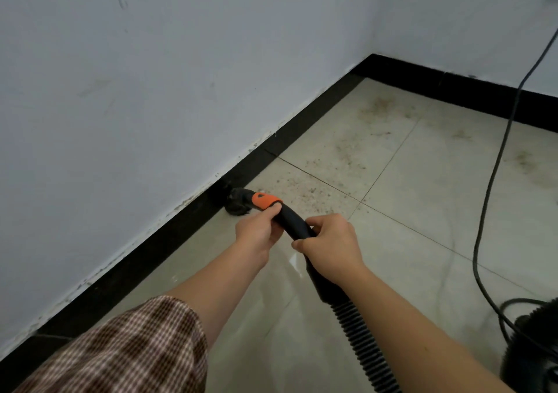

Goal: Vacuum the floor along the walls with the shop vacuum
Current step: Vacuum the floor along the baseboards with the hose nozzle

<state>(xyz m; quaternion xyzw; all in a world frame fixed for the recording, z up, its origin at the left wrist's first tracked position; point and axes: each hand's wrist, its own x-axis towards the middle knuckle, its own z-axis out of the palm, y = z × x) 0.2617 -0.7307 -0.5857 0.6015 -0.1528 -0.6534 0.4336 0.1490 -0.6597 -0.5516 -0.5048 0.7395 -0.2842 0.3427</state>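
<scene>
Both hands hold the black vacuum handle [293, 217]. My left hand [256, 229] grips it near the orange collar [265, 201]; my right hand [329, 241] grips it just behind. The black nozzle [237, 202] sits on the floor against the black baseboard [187, 220] of the left wall. A ribbed black hose [362, 344] runs back from the handle toward the bottom edge. Part of the black vacuum body [534, 344] shows at the lower right. Brown dust [317, 181] lies on the beige tiles ahead of the nozzle.
A black power cord [495, 175] trails down the right wall and across the floor to the vacuum. The room corner [370, 60] is ahead, with more dirt patches [380, 105] near it. White walls [120, 90] bound the left and far sides.
</scene>
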